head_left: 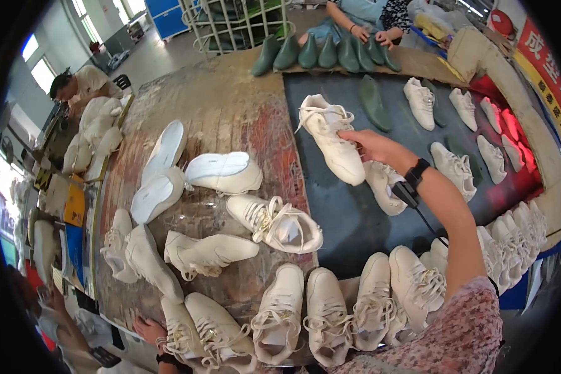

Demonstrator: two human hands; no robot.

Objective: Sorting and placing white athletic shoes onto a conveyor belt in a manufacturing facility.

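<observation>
My right hand (373,147), with a black wrist strap and cable, reaches out over the dark conveyor belt (343,218). It grips the heel end of a white laced sneaker (329,134) that lies on the belt. My left hand (148,328), also with a dark wrist strap, is at the near edge of the worn wooden table (230,112). Its fingers hold the heel of a white sneaker (182,327) in the front row.
Several white sneakers (274,221) lie scattered on the table and lined along its near edge. More sneakers (455,165) ride the belt toward a red-lit opening (511,124). Green shoe lasts (321,53) stand at the far end by another person's hands (371,34). A seated person (84,84) is at far left.
</observation>
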